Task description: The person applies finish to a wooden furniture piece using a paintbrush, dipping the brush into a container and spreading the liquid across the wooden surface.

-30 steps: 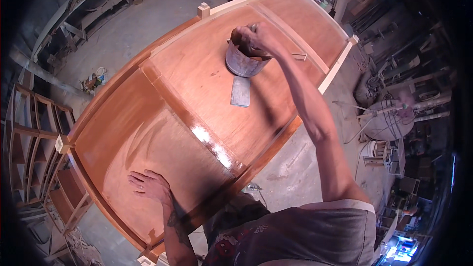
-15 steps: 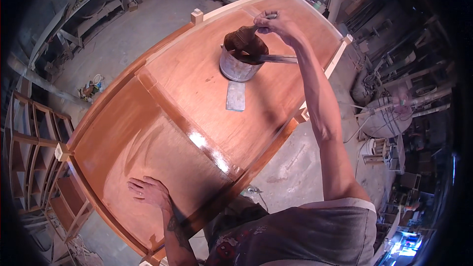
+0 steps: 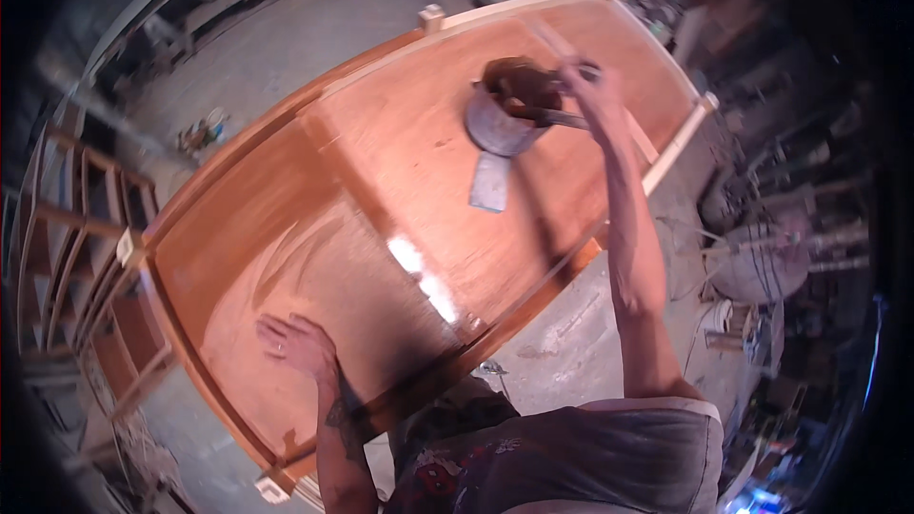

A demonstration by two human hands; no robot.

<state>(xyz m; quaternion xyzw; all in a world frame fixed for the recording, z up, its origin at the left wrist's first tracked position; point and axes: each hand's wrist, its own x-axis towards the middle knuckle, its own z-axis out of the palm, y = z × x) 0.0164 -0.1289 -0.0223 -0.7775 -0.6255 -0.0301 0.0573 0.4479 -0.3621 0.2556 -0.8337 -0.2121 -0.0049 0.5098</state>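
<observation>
My right hand [image 3: 594, 93] is closed around a paintbrush, blurred by motion, at the right rim of a metal pot [image 3: 500, 129]. The brush's bristles are hard to make out against the dark inside of the pot. A flat handle [image 3: 566, 120] sticks out from the pot's right side. The pot stands on a large reddish wooden panel [image 3: 409, 124], with a flat grey metal piece [image 3: 489, 185] lying at its near side. Fingers spread, my left hand [image 3: 303, 346] is on the panel's near-left section, beside a darker, wet-looking coated area [image 3: 248, 190].
Raised wooden edging with pale corner blocks [image 3: 432, 18] borders the panel. A glossy crossbar [image 3: 367, 205] divides it. Wooden shelving [image 3: 81, 200] stands at left, a long bench at far left. Cluttered equipment and a rounded tank [image 3: 757, 262] fill the right side.
My right hand has come down toward the pot's rim with the paintbrush, which shows less above the pot. The whole view has shifted, with the panel farther right. My left hand stays spread.
</observation>
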